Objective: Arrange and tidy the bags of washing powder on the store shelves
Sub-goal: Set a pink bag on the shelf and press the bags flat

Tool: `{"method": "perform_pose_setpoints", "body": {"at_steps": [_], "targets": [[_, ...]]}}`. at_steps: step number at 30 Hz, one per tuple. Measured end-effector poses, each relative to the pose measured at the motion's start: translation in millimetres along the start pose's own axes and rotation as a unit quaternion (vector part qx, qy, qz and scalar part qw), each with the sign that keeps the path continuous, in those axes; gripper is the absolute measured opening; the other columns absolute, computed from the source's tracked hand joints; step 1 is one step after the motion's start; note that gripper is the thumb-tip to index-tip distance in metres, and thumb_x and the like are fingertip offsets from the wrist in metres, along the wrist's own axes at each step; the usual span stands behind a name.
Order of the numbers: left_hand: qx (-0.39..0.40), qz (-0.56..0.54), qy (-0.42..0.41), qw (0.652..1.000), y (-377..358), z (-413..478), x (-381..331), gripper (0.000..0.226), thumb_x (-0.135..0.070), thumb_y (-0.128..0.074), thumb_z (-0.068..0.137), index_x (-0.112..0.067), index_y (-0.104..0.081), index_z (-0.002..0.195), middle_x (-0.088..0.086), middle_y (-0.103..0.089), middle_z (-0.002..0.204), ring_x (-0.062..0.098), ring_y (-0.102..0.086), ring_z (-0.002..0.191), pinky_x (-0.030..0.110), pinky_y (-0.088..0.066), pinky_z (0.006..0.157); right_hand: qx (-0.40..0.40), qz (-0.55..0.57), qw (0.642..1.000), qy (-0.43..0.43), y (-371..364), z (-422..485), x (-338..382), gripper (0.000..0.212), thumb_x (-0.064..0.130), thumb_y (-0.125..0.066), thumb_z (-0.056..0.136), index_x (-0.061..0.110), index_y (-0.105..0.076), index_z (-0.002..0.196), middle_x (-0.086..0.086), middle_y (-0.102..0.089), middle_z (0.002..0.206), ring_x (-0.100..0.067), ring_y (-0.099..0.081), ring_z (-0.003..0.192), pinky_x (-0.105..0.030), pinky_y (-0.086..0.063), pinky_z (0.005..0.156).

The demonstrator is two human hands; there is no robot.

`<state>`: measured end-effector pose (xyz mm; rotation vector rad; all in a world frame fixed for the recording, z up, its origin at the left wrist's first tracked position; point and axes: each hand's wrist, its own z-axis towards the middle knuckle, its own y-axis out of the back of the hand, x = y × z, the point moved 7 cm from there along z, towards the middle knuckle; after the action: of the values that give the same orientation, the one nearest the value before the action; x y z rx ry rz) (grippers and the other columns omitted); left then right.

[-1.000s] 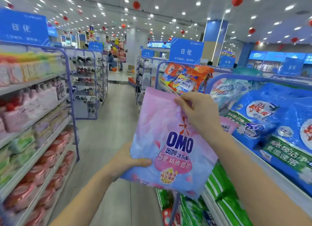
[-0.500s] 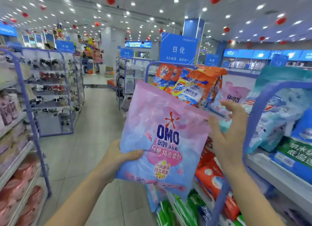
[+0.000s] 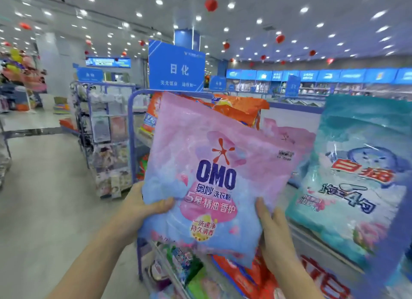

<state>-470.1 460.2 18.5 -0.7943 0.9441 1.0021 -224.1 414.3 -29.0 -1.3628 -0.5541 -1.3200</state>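
Two-handed hold on a pink-and-blue plastic OMO washing-powder bag (image 3: 214, 176) at the blue-framed shelf (image 3: 130, 142).
We see both forearms reaching up from below. The left hand (image 3: 142, 207) grips the bag's lower left edge and the right hand (image 3: 274, 229) its lower right edge, thumbs on the front, fingers hidden behind. The bag is upright in the air, before orange bags (image 3: 240, 109) and just beside a teal bag (image 3: 356, 187).
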Motion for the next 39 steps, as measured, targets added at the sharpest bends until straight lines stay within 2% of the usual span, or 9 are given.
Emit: {"method": "perform_pose_setpoints", "body": {"at_steps": [2, 8, 11, 15, 18, 23, 28, 32, 39], "targets": [[0.000, 0.008, 0.001, 1.000, -3.3, 39.7, 8.4, 0.075, -0.054, -0.091, 0.013, -0.014, -0.077, 0.075, 0.002, -0.074, 0.075, 0.010, -0.070, 0.065, 0.020, -0.054, 0.055, -0.023, -0.053, 0.996, 0.065, 2.3, 30.2, 26.6, 0.014, 0.021, -0.053, 0.090, 0.015, -0.063, 0.097, 0.010, -0.074, 0.079, -0.001, -0.067, 0.067, -0.017, -0.052, 0.054], [0.061, -0.019, 0.003, 0.998, -40.9, 148.1, 47.3, 0.099, -0.051, -0.089, 0.031, -0.024, -0.053, 0.120, -0.011, -0.072, 0.104, 0.005, -0.068, 0.092, 0.017, -0.053, 0.068, -0.139, -0.136, 0.973, 0.122, 25.8, 93.8, 63.5, 0.023, 0.029, -0.054, 0.094, 0.012, -0.065, 0.104, 0.000, -0.074, 0.095, -0.017, -0.068, 0.092, -0.037, -0.055, 0.083], [0.108, -0.017, -0.006, 0.994, -77.0, 193.3, 62.3, 0.076, -0.045, -0.080, 0.050, -0.030, -0.053, 0.119, -0.008, -0.068, 0.114, 0.008, -0.066, 0.100, 0.022, -0.054, 0.076, -0.227, -0.170, 0.947, 0.154, 45.8, 106.0, 83.2, 0.020, 0.027, -0.051, 0.096, 0.012, -0.064, 0.102, 0.005, -0.070, 0.084, -0.001, -0.065, 0.070, -0.018, -0.052, 0.062], [0.169, 0.027, -0.020, 0.985, -114.4, 238.6, 76.8, 0.042, -0.039, -0.076, 0.067, -0.035, -0.057, 0.105, -0.006, -0.067, 0.111, 0.012, -0.066, 0.099, 0.034, -0.052, 0.084, -0.330, -0.207, 0.901, 0.193, 59.9, 104.7, 96.1, 0.017, 0.026, -0.052, 0.096, 0.017, -0.064, 0.103, 0.006, -0.069, 0.091, -0.007, -0.067, 0.083, -0.013, -0.050, 0.060], [0.193, 0.056, -0.022, 0.979, -124.2, 265.2, 89.8, 0.044, -0.033, -0.080, 0.061, -0.026, -0.057, 0.098, -0.001, -0.068, 0.103, 0.011, -0.067, 0.090, 0.036, -0.053, 0.077, -0.365, -0.270, 0.866, 0.210, 57.9, 112.7, 104.6, 0.011, 0.019, -0.053, 0.095, 0.019, -0.062, 0.101, 0.006, -0.066, 0.088, -0.007, -0.063, 0.075, -0.010, -0.045, 0.057], [0.235, 0.056, 0.043, 0.969, -146.7, 282.0, 121.8, 0.049, -0.005, -0.072, 0.074, -0.013, -0.046, 0.114, 0.000, -0.060, 0.106, 0.020, -0.061, 0.099, 0.033, -0.050, 0.086, -0.427, -0.388, 0.797, 0.178, 68.2, 139.6, 97.7, 0.019, 0.016, -0.053, 0.085, 0.006, -0.060, 0.099, -0.005, -0.060, 0.078, -0.019, -0.050, 0.065, -0.031, -0.043, 0.063], [0.183, 0.056, 0.073, 0.979, -169.2, 271.4, 134.4, 0.035, -0.006, -0.055, 0.088, -0.013, -0.042, 0.120, 0.008, -0.056, 0.111, 0.022, -0.051, 0.088, 0.030, -0.038, 0.077, -0.462, -0.474, 0.739, 0.121, 72.8, 141.4, 86.2, 0.014, 0.007, -0.049, 0.089, 0.004, -0.058, 0.099, -0.012, -0.058, 0.077, -0.026, -0.052, 0.068, -0.036, -0.042, 0.064], [0.116, 0.041, 0.113, 0.986, -180.3, 274.1, 146.6, 0.042, -0.035, -0.041, 0.098, -0.006, -0.046, 0.128, 0.015, -0.054, 0.126, 0.032, -0.051, 0.111, 0.035, -0.036, 0.087, -0.477, -0.495, 0.714, 0.134, 64.3, 143.2, 85.4, 0.012, 0.009, -0.047, 0.093, 0.001, -0.055, 0.096, -0.009, -0.055, 0.081, -0.026, -0.049, 0.073, -0.033, -0.032, 0.061], [0.012, 0.074, 0.142, 0.987, -185.8, 297.5, 149.6, 0.051, -0.041, -0.032, 0.100, -0.001, -0.051, 0.124, 0.024, -0.055, 0.128, 0.041, -0.053, 0.115, 0.044, -0.041, 0.093, -0.536, -0.469, 0.689, 0.136, 76.8, 179.6, 78.0, 0.018, 0.015, -0.042, 0.099, 0.004, -0.053, 0.089, -0.021, -0.060, 0.096, -0.031, -0.055, 0.088, -0.029, -0.027, 0.067]]}}
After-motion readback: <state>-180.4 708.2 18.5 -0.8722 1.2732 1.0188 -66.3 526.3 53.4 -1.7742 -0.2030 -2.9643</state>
